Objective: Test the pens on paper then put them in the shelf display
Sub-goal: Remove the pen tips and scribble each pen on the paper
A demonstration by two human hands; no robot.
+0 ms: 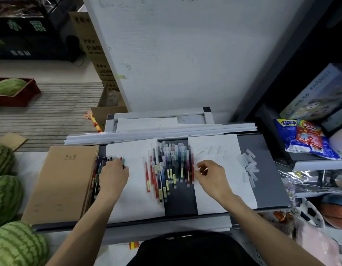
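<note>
Left hand point(113, 173) on pens point(97, 170); box point(317, 93) reads 50x70cm

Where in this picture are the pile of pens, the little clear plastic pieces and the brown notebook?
pile of pens point(171, 164): head view, middle of the heap.
little clear plastic pieces point(249, 166): head view, centre of the scatter.
brown notebook point(61, 181): head view, middle of its cover.

Pens point(170, 167): plastic, translucent barrels. Sheets point(135, 189): white matt paper. Notebook point(64, 181): brown matt card cover. Shelf top point(269, 189): smooth grey, matt. Snack bag point(304, 139): glossy
</note>
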